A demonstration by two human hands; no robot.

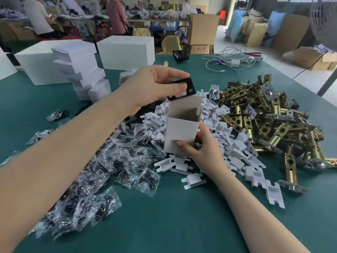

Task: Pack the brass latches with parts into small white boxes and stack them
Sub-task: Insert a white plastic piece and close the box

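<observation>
Green table (182, 225) holds the work: the right hand (202, 148) grips an open white box (180, 136) upright, mouth toward twelve o'clock. Directly above it, the left hand (155, 84) pinches a black plate (184, 88), probably a strike plate; brass latches (264, 115) lie at three o'clock.

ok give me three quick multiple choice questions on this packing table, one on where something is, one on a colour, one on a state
1. Where is the pile of brass latches?
A. right of the open box
B. left of it
C. on the floor

2. What colour is the plate in the left hand?
A. white
B. black
C. brass

3. The small box in the right hand is:
A. taped
B. crushed
C. open on top

Key: 1 A, latches heap lies right; 2 B, plate is dark; 3 C, top flap stands up.
</observation>
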